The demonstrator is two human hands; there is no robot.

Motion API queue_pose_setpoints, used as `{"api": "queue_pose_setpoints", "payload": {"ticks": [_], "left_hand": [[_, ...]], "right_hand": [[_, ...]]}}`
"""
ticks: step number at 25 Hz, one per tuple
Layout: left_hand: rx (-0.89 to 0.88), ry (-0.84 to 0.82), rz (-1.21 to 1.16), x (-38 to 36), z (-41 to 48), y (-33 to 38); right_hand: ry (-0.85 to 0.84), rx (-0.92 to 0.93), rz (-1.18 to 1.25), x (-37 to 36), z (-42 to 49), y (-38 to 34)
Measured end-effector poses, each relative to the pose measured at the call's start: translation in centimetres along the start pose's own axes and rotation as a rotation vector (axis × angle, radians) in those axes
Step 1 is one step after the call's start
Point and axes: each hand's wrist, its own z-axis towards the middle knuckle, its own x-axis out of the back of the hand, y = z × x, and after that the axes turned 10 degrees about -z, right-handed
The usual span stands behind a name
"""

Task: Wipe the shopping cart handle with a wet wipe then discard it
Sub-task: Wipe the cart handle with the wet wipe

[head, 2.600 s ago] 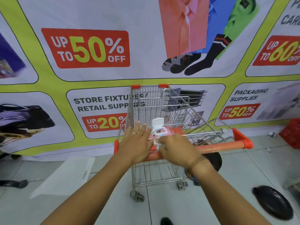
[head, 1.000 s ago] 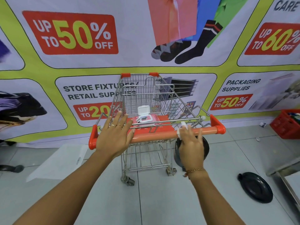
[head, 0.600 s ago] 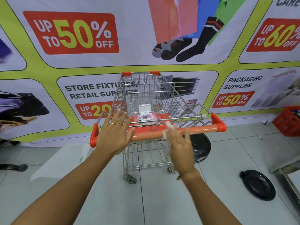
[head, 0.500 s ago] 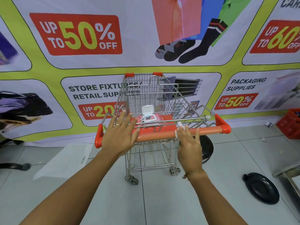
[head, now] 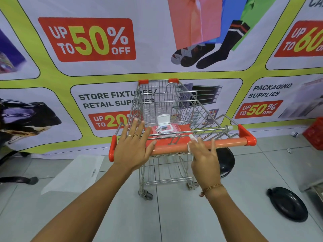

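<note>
A wire shopping cart (head: 167,103) stands before me with an orange handle (head: 227,142) running across its near end. My left hand (head: 133,145) lies flat over the handle's left part, fingers spread, wearing rings. My right hand (head: 204,154) presses a white wet wipe (head: 191,142) against the middle of the handle; only the wipe's edges show past my fingers. A red pack of wipes (head: 166,130) with its white lid flipped up rests on the cart's child seat.
A black round bin (head: 227,159) sits on the floor behind the cart's right side, and its black lid (head: 288,205) lies on the tiles at right. A red crate (head: 314,135) is at the far right. A clear plastic bag (head: 75,173) lies at left. A printed banner covers the wall.
My right hand has slid the wipe left along the handle, from right of centre toward the middle. My left hand has stayed on the handle's left part. The view shifted slightly.
</note>
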Motion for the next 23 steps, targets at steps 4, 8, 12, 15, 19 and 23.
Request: {"api": "queue_pose_setpoints", "payload": {"ticks": [4,8,12,15,19,23], "left_hand": [[-0.001,0.067,-0.165,-0.1,0.1,0.1],[0.003,0.085,-0.227,0.2,-0.2,-0.4],[-0.014,0.047,-0.177,0.2,-0.2,0.0],[-0.03,0.028,-0.15,0.0,0.0,0.1],[-0.018,0.032,-0.139,0.0,-0.3,-0.4],[-0.009,0.028,-0.125,0.1,-0.3,-0.6]], "right_hand": [[0.072,0.178,0.151,0.5,0.5,-8.2],[0.041,0.304,0.21,0.2,0.2,-8.5],[-0.033,0.012,0.038,0.3,-0.1,0.1],[-0.005,-0.005,0.071,1.1,0.9,-3.3],[0.028,0.237,0.207,1.5,0.9,-10.7],[-0.072,0.075,0.094,1.3,0.7,-2.7]]}}
